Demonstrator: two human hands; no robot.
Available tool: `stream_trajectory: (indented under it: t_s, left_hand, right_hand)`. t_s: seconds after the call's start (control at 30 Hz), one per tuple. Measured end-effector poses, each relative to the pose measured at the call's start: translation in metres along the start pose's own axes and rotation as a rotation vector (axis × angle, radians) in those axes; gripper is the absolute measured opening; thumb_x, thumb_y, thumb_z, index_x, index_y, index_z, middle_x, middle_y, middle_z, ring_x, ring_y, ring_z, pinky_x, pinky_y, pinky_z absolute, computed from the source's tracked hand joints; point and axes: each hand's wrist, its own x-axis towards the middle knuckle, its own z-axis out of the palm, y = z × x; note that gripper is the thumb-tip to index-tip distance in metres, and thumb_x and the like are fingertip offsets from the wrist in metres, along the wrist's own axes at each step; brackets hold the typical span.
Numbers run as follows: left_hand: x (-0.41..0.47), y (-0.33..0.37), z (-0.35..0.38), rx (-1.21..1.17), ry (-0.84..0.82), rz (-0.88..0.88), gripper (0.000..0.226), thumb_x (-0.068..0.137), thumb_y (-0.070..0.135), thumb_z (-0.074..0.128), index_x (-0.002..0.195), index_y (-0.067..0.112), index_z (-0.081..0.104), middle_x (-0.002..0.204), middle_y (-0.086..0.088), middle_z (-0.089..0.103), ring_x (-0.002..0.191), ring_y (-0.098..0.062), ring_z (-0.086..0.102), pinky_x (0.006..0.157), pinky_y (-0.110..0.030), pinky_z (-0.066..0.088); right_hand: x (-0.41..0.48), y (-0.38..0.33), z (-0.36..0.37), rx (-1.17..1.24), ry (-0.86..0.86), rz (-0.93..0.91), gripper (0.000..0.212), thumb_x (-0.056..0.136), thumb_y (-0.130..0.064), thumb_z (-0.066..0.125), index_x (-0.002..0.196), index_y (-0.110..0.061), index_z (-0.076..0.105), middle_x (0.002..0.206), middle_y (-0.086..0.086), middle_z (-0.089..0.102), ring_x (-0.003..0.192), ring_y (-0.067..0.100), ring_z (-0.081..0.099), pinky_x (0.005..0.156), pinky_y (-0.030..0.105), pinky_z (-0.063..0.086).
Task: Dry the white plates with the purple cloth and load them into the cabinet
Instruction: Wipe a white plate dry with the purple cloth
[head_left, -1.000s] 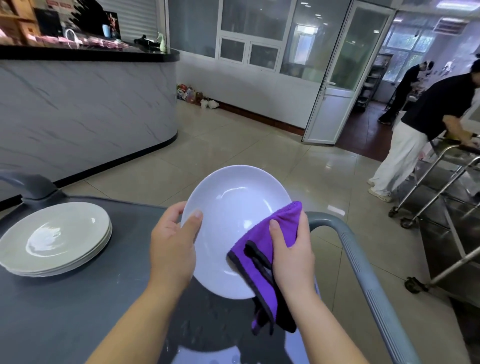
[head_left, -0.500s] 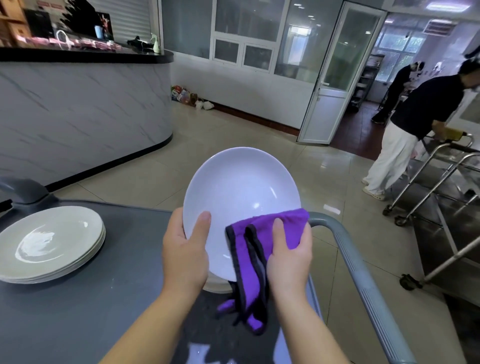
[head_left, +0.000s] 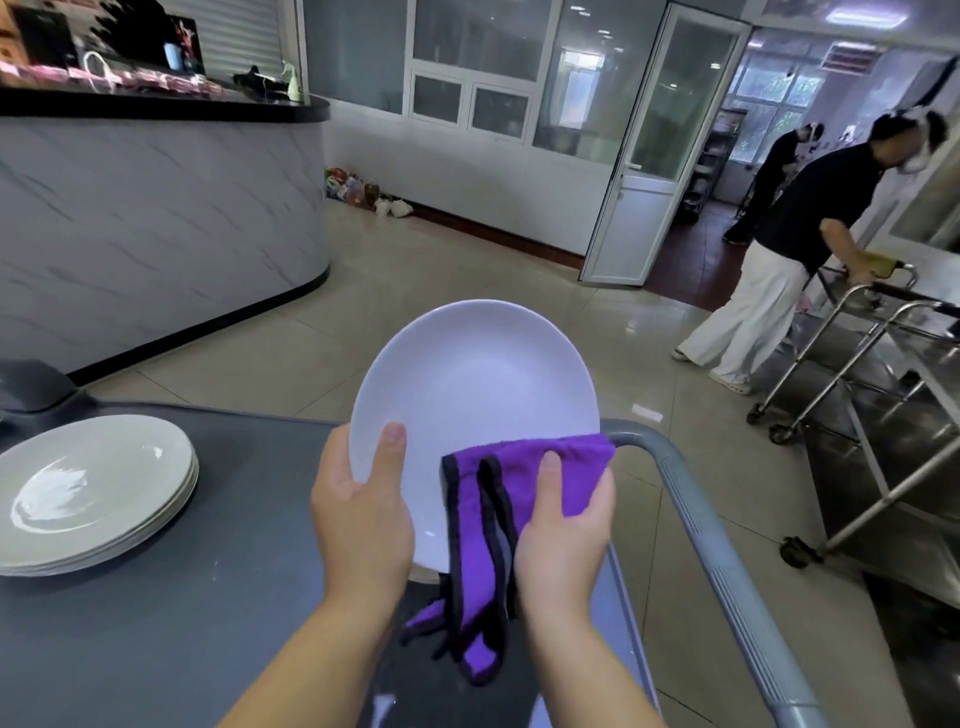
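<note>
**Drying a held plate: grip and handling**

The white plate (head_left: 478, 384) is held upright and tilted slightly away from the viewer, above the near right part of the grey cart top (head_left: 182, 623). The left hand (head_left: 363, 519) grips its lower left rim, with the thumb laid on the front face and the fingers hidden behind. The right hand (head_left: 561, 530) clamps the purple cloth (head_left: 519, 467) over the lower right rim, thumb on the front. The loose end of the cloth hangs below the plate. A stack of plates (head_left: 93, 488) rests on the far left of the cart top, well apart from the hands. The curved cart handle (head_left: 701, 530) runs just to the right of the right hand.

Handling, as judged: the plate is rigid, smooth and probably slick where it is wet. It looks breakable if dropped on the tiled floor below. Its weight seems moderate for one hand. A rim pinch with the thumb opposing the fingers, as shown on the left, is the secure hold. The cloth is soft and folds round the edge, so it adds friction on the right. The stack gleams and may be wet; its plates are best lifted singly by the rim. No cabinet can be identified here.
</note>
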Motion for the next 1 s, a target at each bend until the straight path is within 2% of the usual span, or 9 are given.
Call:
stream_trajectory:
  t_s: [0.1,0.2,0.3,0.47,0.6,0.7,0.77,0.87,1.0]
  left_hand:
    - [0.003,-0.004,-0.010,-0.051,-0.134,-0.117,0.006,0.082,0.032,0.069,0.086,0.032,0.064,0.090,0.004,0.073,0.088,-0.024,0.069,0.079,-0.048,0.054]
    - [0.015,0.003,-0.022,-0.078,-0.288,-0.149,0.031,0.068,0.032,0.071,0.095,0.020,0.063,0.088,0.002,0.074,0.079,-0.020,0.070,0.067,-0.038,0.055]
    - [0.022,0.011,-0.024,-0.055,-0.249,-0.092,0.014,0.081,0.022,0.074,0.093,0.025,0.066,0.083,0.007,0.074,0.073,-0.015,0.070,0.057,-0.028,0.055]
    - [0.009,0.007,-0.014,-0.004,-0.040,0.016,0.021,0.093,0.023,0.062,0.080,0.039,0.067,0.083,0.015,0.072,0.080,-0.013,0.068,0.071,-0.035,0.054]
    - [0.000,-0.001,-0.016,-0.016,-0.072,-0.047,0.012,0.094,0.025,0.060,0.090,0.036,0.061,0.087,0.022,0.071,0.085,-0.002,0.067,0.077,-0.031,0.051]
    - [0.011,-0.001,-0.029,-0.030,-0.226,-0.170,0.015,0.083,0.026,0.071,0.095,0.032,0.065,0.096,0.007,0.074,0.093,-0.021,0.069,0.079,-0.045,0.056]
    - [0.021,0.004,-0.036,-0.038,-0.280,-0.175,0.019,0.080,0.021,0.074,0.097,0.023,0.066,0.095,-0.002,0.074,0.088,-0.025,0.069,0.073,-0.041,0.057]
    - [0.027,0.010,-0.037,0.042,-0.206,-0.073,0.015,0.077,0.025,0.077,0.088,0.025,0.067,0.086,0.002,0.073,0.080,-0.022,0.068,0.067,-0.037,0.056]
    - [0.017,0.008,-0.030,0.046,-0.024,-0.009,0.015,0.089,0.022,0.067,0.078,0.031,0.064,0.070,0.017,0.069,0.067,-0.005,0.063,0.062,-0.031,0.050]
  right_hand:
    - [0.017,-0.001,-0.008,-0.052,-0.045,-0.082,0.048,0.093,-0.031,0.061,0.137,-0.019,0.050,0.133,-0.008,0.057,0.123,0.007,0.051,0.107,0.024,0.037]
    - [0.044,-0.025,-0.023,-0.192,-0.219,-0.216,0.032,0.090,-0.023,0.065,0.123,-0.021,0.060,0.108,-0.016,0.067,0.100,-0.007,0.060,0.083,0.007,0.045]
    - [0.050,-0.045,-0.028,-0.277,-0.402,-0.299,0.033,0.089,-0.022,0.067,0.120,-0.033,0.059,0.102,-0.023,0.068,0.096,-0.008,0.061,0.079,0.009,0.044]
    - [0.013,-0.022,-0.007,-0.122,-0.037,-0.167,0.040,0.091,-0.036,0.062,0.130,-0.031,0.053,0.115,-0.023,0.061,0.108,-0.005,0.056,0.093,0.015,0.043]
    - [-0.004,-0.001,0.000,-0.045,-0.008,-0.043,0.044,0.092,-0.036,0.060,0.133,-0.022,0.052,0.121,-0.011,0.062,0.111,0.006,0.057,0.102,0.030,0.044]
    - [0.019,-0.017,-0.013,-0.143,-0.113,-0.187,0.030,0.090,-0.026,0.065,0.120,-0.025,0.060,0.104,-0.017,0.066,0.094,-0.011,0.059,0.087,0.016,0.048]
    - [0.032,-0.035,-0.022,-0.219,-0.265,-0.282,0.032,0.088,-0.022,0.068,0.116,-0.035,0.058,0.100,-0.026,0.065,0.092,-0.016,0.057,0.076,0.004,0.043]
    - [0.033,-0.053,-0.021,-0.367,-0.381,-0.395,0.040,0.085,-0.025,0.071,0.108,-0.053,0.054,0.098,-0.039,0.062,0.096,-0.013,0.057,0.080,0.006,0.041]
    - [0.009,-0.033,-0.001,-0.174,-0.055,-0.281,0.035,0.088,-0.035,0.066,0.121,-0.040,0.055,0.101,-0.036,0.060,0.097,-0.012,0.054,0.078,0.000,0.037]
